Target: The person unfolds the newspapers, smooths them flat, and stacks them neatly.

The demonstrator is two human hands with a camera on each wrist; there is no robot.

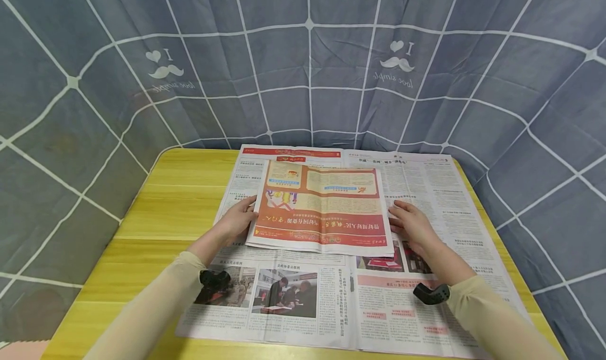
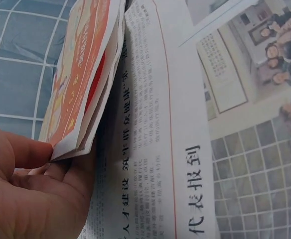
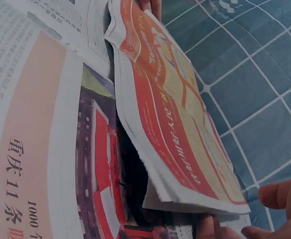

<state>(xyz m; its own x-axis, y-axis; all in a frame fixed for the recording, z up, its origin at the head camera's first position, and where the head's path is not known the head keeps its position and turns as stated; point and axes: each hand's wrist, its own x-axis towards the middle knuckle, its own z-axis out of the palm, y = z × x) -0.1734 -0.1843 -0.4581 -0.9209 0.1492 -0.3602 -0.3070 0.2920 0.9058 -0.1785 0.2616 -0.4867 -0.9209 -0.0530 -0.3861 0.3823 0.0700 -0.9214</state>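
Observation:
A folded newspaper [image 1: 324,207] with a red and orange printed page lies over a larger spread newspaper [image 1: 303,268]. At its left edge, my left hand [image 1: 236,219] pinches it; the left wrist view has the thumb [image 2: 31,152] on top and the other fingers beneath the corner. My right hand [image 1: 413,226] is at the opposite edge. In the right wrist view, some of its fingertips [image 3: 208,226] reach under the paper's edge, while the thumb [image 3: 277,194] stands apart from it. Seen from the right wrist, the near edge of the folded paper is raised above the spread sheet.
The spread newspaper covers much of a yellow wood-grain table [image 1: 142,255]. Grey-blue curtains [image 1: 284,60] with white grid lines surround the table's back and sides. Each wrist wears a black device, such as the right one [image 1: 431,293].

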